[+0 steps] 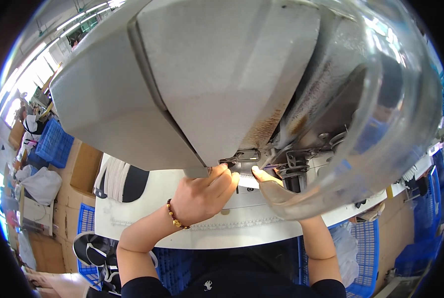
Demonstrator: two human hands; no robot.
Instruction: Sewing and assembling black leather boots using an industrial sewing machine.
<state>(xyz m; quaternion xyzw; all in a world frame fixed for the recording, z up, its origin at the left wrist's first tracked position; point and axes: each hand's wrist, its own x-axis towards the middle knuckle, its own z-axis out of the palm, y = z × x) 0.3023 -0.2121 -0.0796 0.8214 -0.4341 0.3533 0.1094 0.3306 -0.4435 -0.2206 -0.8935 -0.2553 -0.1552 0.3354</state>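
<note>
A large grey sewing machine (pixel 222 74) fills the upper view, and its head hides much of the stitching area. My left hand (pixel 204 194), with a beaded bracelet at the wrist, has its fingers bent and pressed together under the machine head, by the metal parts (pixel 242 156). What they pinch, if anything, is hidden. My right hand (pixel 266 177) reaches in from the other side, its thumb pointing at the same spot. A curved clear plastic shield (pixel 281 206) and the machine cover its other fingers. Between the hands shows a small bright white piece (pixel 247 182), too unclear to name.
The white table (pixel 217 237) has ruler marks along its near side. A bundle of pale strips (pixel 115 180) and a black piece (pixel 135 184) lie at its left. Blue crates stand below left (pixel 86 218) and right (pixel 368 248); black-and-white footwear (pixel 95 251) rests on the left one.
</note>
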